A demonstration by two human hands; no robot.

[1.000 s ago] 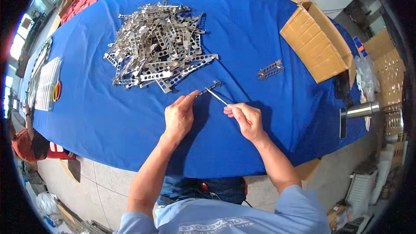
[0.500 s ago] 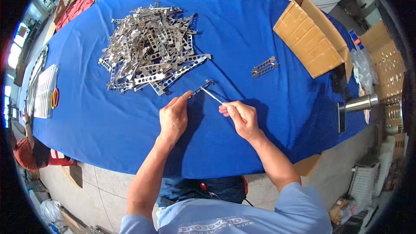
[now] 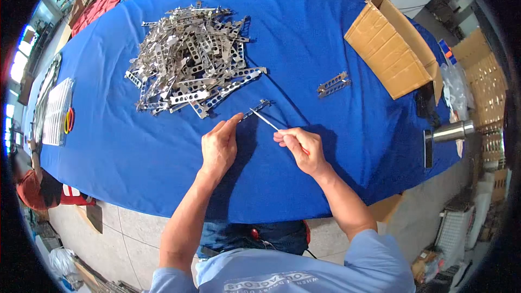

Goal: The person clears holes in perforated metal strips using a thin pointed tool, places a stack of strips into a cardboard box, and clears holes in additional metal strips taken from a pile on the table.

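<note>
My left hand (image 3: 219,146) pinches the near end of a narrow perforated metal bracket (image 3: 256,109), which slants up and to the right above the blue cloth. Between the fingers of my right hand (image 3: 301,147) is a thin, pale rod-like tool (image 3: 266,121), like a slim file. Its tip meets the bracket near the middle of the exposed part; the exact contact is too small to make out. The hand covers the tool's rear end. Just beyond my left hand lies a big heap of similar metal brackets (image 3: 190,59).
A few brackets (image 3: 334,84) lie apart on the right of the blue cloth (image 3: 293,27). Behind them stands an open cardboard box (image 3: 388,49). A metal cylinder (image 3: 453,130) is at the right edge; scissors with yellow-red handles (image 3: 69,121) are at left. Another person (image 3: 32,187) is at far left.
The tool's tip has shifted very slightly along the bracket, toward the left. Both hands keep nearly the same place and grip.
</note>
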